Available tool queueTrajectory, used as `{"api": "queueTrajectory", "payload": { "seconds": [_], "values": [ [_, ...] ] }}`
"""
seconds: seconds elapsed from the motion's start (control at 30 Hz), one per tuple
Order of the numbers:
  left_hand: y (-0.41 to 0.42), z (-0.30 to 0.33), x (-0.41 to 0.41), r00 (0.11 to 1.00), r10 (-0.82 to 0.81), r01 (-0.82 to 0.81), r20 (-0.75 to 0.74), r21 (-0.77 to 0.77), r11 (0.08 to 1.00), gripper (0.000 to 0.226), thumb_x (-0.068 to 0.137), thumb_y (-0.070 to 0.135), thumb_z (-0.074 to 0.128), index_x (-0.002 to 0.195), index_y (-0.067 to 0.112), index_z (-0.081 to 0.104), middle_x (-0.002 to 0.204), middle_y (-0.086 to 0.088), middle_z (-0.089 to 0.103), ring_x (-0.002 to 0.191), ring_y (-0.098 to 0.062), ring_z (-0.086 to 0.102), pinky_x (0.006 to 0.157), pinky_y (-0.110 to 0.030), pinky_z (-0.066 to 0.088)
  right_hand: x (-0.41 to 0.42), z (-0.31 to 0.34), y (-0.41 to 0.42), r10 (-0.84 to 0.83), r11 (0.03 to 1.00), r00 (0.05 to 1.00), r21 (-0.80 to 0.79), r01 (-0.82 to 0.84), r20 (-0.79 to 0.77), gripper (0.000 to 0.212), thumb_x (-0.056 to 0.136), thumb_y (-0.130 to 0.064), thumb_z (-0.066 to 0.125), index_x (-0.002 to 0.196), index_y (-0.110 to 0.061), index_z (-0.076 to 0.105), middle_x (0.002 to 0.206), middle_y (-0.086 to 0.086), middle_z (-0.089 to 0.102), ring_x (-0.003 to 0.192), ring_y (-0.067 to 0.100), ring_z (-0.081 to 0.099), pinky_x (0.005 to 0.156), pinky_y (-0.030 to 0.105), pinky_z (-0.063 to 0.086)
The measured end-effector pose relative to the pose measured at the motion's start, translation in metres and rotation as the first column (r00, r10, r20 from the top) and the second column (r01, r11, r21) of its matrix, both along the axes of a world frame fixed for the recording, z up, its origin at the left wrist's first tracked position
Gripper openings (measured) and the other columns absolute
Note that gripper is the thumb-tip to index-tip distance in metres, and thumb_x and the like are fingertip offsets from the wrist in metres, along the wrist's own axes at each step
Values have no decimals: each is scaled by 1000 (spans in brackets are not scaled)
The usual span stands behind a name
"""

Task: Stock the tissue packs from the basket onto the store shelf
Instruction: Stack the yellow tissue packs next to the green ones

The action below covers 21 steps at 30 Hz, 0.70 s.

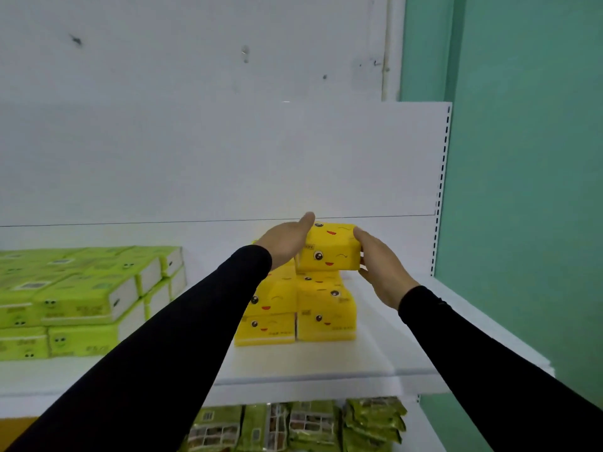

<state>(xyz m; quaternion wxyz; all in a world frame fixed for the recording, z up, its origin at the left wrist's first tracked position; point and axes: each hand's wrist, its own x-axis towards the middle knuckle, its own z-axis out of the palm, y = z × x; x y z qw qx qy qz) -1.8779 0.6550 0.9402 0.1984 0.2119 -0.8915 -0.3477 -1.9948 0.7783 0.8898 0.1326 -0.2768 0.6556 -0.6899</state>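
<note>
Left hand point(287, 241) lay flat-fingered against the top yellow tissue pack point(328, 247), right hand point(380, 265) cupped its other end | pack sat atop the yellow stack point(295, 308) on the shelf point(375, 353) | advice — square edges with the packs below, then let go evenly

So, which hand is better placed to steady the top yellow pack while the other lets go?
Probably the right hand: it wraps round the yellow pack, while the left hand lies flat against it.
</note>
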Motion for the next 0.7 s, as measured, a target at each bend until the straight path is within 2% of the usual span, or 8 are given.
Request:
{"api": "queueTrajectory", "payload": {
  "seconds": [0.07, 0.23, 0.33, 0.43, 0.5, 0.6, 0.7],
  "values": [
    [-2, -5, -12, 998, 19, -17, 52, -34, 999, 68, 101, 57, 13, 151, 14, 30, 158, -9, 29, 143, -26, 30, 115, -38, 21, -15, -7, -9, 44, 999, 999, 1, -44, 31, 22, 104, -48, 33, 113, -33, 48, 108, -9, 56, 110, 16, 53, 104, 37, 38],
    [-16, -17, -35, 982, 70, -66, 178, -27, 997, 69, 101, 58, 14, 152, 15, 28, 158, -8, 28, 145, -26, 28, 116, -37, 21, -41, -27, -29, 93, 996, 992, -18, -92, 90, 26, 105, -46, 32, 101, -34, 55, 99, -13, 59, 102, 15, 56, 99, 34, 40],
    [-27, -20, -47, 973, 91, -88, 212, -24, 996, 69, 101, 59, 15, 152, 14, 27, 159, -8, 27, 145, -26, 26, 117, -37, 20, -51, -36, -41, 94, 995, 993, 13, -96, 77, 28, 104, -48, 32, 116, -33, 53, 111, -6, 60, 109, 17, 55, 101, 35, 41],
    [-35, -21, -52, 957, 145, -139, 252, -41, 989, 69, 101, 57, 11, 152, 14, 29, 157, -10, 29, 143, -28, 30, 115, -37, 23, -57, -44, -50, 80, 993, 996, 88, -84, 42, 43, 103, -54, 29, 129, -31, 54, 128, -3, 58, 116, 18, 55, 104, 39, 41],
    [-38, -24, -51, 947, 158, -148, 279, -56, 987, 65, 103, 53, 12, 152, 14, 29, 157, -10, 31, 142, -28, 32, 114, -37, 25, -59, -51, -53, 73, 988, 997, 132, -76, 34, 51, 102, -55, 28, 141, -28, 48, 137, -3, 53, 126, 21, 50, 110, 44, 38],
    [-43, -30, -47, 929, 158, -129, 335, -107, 986, 55, 106, 43, 14, 152, 15, 27, 158, -8, 30, 142, -26, 32, 113, -34, 25, -58, -59, -53, 80, 983, 996, 163, -86, 46, 58, 101, -57, 28, 148, -26, 39, 147, -1, 46, 134, 23, 44, 115, 49, 33],
    [-46, -33, -45, 929, 129, -93, 346, -121, 988, 60, 103, 54, 15, 152, 21, 29, 158, -5, 30, 144, -25, 30, 115, -34, 23, -57, -64, -52, 98, 974, 994, 201, -107, 51, 64, 99, -62, 28, 153, -28, 31, 152, 1, 42, 137, 25, 43, 115, 52, 33]
  ]
}}
